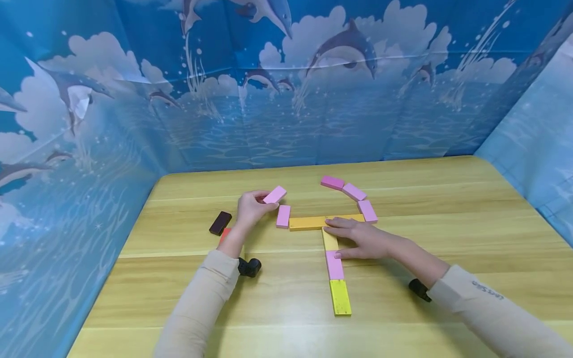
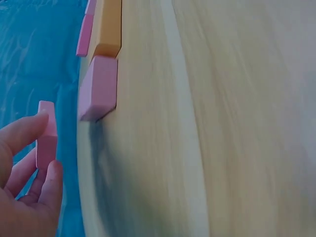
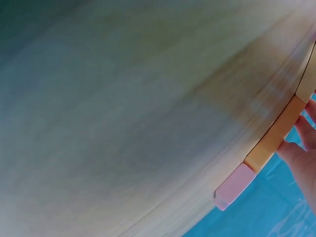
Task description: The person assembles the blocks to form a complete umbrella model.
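My left hand (image 1: pixel 251 209) pinches a pink block (image 1: pixel 275 194) between thumb and fingers, held above the table; the left wrist view shows this block (image 2: pixel 47 148) tilted upright. Just below it a second pink block (image 1: pixel 283 217) lies against the end of a row of orange blocks (image 1: pixel 306 223). My right hand (image 1: pixel 360 238) rests with outstretched fingers on the row's middle, its thumb at a pink block (image 1: pixel 334 266). That block lies in a column between a pale yellow block (image 1: pixel 330 241) and a bright yellow block (image 1: pixel 340 297). Pink blocks (image 1: pixel 354 192) curve up from the row's right end.
A dark brown block (image 1: pixel 220 223) lies left of my left wrist, beside a red block (image 1: pixel 225 233) partly hidden by that arm. The wooden table (image 1: pixel 147 293) ends at a blue dolphin-print curtain (image 1: pixel 286 124) at the back and sides.
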Motion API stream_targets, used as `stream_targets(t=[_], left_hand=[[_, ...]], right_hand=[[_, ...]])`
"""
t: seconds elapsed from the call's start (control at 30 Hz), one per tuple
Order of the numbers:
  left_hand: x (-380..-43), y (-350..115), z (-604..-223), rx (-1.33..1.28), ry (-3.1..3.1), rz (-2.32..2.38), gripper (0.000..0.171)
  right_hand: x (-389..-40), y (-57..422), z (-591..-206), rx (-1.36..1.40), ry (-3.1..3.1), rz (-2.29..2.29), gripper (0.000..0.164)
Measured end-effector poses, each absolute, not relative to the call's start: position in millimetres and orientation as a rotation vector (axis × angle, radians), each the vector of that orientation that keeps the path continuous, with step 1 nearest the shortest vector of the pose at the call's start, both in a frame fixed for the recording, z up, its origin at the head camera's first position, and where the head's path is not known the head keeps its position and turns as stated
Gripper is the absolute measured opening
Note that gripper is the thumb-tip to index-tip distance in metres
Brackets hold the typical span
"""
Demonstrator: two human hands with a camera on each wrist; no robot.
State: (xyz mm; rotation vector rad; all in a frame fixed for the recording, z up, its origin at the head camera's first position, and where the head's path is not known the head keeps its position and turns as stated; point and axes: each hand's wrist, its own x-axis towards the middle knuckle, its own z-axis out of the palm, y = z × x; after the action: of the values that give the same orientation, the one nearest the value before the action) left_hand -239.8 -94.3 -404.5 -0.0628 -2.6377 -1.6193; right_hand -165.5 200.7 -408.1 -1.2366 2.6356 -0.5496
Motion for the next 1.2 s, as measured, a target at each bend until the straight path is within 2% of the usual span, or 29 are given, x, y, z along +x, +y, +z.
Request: stream_targets(t=[0.57,1.2], left_hand=[[-254,-49,-417,-0.038,-2.567,-1.608,0.035],[-253,-35,-426,-0.045,-2.663,-1.433,0.036]], right_hand=[[-166,202,-409,-1.255,2.642,-0.544,0.065],[-166,201,-409,-1.253,2.65,-0.549,0.066]])
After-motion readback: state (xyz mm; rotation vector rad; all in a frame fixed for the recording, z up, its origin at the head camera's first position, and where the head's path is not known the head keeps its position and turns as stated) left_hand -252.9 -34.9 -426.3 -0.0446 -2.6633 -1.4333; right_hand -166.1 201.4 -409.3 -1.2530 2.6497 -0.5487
